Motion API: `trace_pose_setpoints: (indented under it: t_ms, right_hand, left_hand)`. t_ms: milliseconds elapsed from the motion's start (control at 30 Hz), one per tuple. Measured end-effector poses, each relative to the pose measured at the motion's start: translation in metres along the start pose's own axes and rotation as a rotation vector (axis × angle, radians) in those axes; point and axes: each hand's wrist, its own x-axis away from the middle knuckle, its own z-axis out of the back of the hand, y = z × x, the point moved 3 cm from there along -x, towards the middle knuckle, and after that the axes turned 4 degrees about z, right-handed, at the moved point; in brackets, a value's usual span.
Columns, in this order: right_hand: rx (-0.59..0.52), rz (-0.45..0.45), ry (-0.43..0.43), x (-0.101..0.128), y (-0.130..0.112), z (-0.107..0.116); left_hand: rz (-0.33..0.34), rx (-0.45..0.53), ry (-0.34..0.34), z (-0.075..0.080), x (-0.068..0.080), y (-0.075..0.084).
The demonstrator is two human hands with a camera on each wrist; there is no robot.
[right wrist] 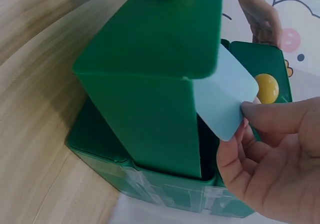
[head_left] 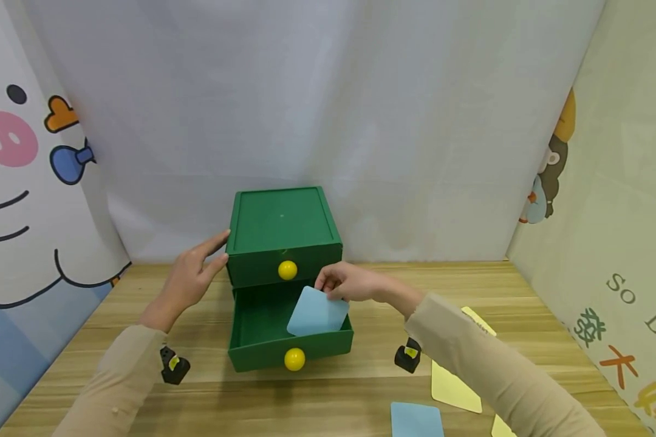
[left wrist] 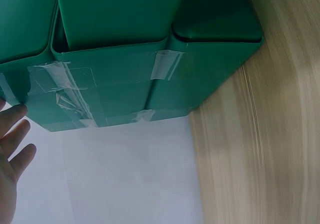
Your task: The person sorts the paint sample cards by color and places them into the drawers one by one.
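Right hand (head_left: 345, 283) pinches a blue card (head_left: 317, 312) by its far corner, thumb and fingers grasping it; card tilts into the pulled-out lower drawer (head_left: 262, 349) of the green drawer box (head_left: 282, 221). Left hand (head_left: 190, 278) rests against the box's left side, fingers straight and released. 2 yellow knobs on the drawer fronts. Near right on the wooden table (head_left: 224, 400): another blue card (head_left: 416, 419) and yellow cards (head_left: 455, 388).
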Motion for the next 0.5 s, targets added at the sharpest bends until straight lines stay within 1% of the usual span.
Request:
trace_pose_setpoints:
  t_ms: [67,133,300,367,500]
  right_hand:
    - [0.030,0.011,-0.022,-0.002,-0.001,-0.003]
    - [0.087,0.032,-0.043,-0.004,-0.002,-0.006]
    - [0.293,0.104,-0.079,-0.010,-0.007,-0.012]
    - [0.351,0.122,-0.079,-0.012,-0.008,-0.014]
    - [0.373,0.134,-0.077,-0.017,-0.006,-0.016]
  left_hand:
    - [0.000,-0.003,0.002,0.000,0.000,0.000]
    - [0.002,-0.001,0.001,0.000,0.000,0.000]
    - [0.005,0.009,0.002,0.000,0.000,0.000]
    - [0.003,0.009,0.005,0.000,0.001,0.000]
    - [-0.002,0.006,0.012,0.000,0.001,-0.001]
